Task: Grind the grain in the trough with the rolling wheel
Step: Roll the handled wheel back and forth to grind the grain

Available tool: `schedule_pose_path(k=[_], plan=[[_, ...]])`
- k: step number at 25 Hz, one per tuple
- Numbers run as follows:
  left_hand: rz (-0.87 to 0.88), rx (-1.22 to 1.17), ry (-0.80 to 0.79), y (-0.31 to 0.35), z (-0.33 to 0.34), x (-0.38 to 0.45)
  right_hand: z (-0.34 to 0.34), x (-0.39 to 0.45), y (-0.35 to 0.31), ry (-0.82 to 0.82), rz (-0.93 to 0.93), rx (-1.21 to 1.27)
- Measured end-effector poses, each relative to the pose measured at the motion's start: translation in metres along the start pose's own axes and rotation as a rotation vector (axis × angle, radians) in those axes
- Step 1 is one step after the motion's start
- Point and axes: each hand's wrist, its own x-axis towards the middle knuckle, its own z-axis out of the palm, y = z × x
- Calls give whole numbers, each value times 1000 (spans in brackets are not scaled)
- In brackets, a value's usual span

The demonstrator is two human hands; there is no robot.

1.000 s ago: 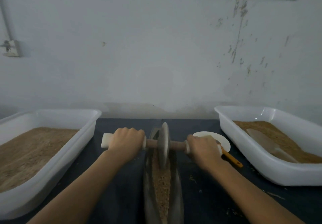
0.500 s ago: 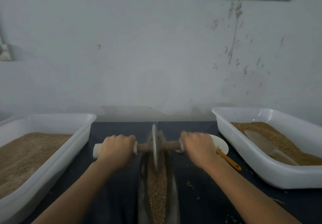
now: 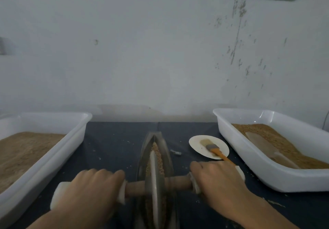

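Observation:
A narrow boat-shaped metal trough [image 3: 167, 150] lies lengthwise in the middle of the dark table, with brown grain [image 3: 157, 151] along its groove. A grey rolling wheel [image 3: 154, 180] stands upright in the groove on a wooden axle [image 3: 176, 181] with white-wrapped ends. My left hand [image 3: 92, 191] grips the left handle. My right hand [image 3: 219, 180] grips the right handle. The wheel sits at the near part of the trough; the far tip is uncovered.
A white tub [image 3: 44, 161] of brown grain stands at the left. At the right, another white tub [image 3: 267, 173] holds grain and a scoop [image 3: 267, 148]. A small white plate [image 3: 195, 143] carries an orange-handled brush [image 3: 212, 148]. Spilled bits dot the dark cloth.
Both hands have pulled the wheel toward me along the trough, from its far end to the near part. The plate and brush, hidden behind my right hand before, now show.

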Motion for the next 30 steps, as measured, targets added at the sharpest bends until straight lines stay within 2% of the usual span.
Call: schedule_pose_path(k=[2,4,7,11,14,16,17,19,21,24,28,30], plan=[[-15,3,62,-3,4,26,6,29,6,-10,53,5],[-51,57,189,-6,10,64,14,65,15,-1,129,-16],[-104,72,291,-7,4,100,18,96,19,94,192,-50],[-10,18,243,-6,7,71,21,50,12,17,130,37],[67,21,216,-1,15,21,18,0,8,-149,95,155],[67,60,182,-2,15,12,18,-8,8,-244,93,147],[51,54,156,-1,13,15,18,-2,8,-226,91,115],[10,14,149,0,10,37,19,25,9,-80,98,42],[-45,55,213,-3,5,71,21,65,13,40,158,-37],[-119,82,235,-1,-6,104,25,102,19,81,218,-78],[33,67,258,1,1,66,34,47,16,12,156,58],[212,111,372,2,9,26,28,5,13,-42,120,118]])
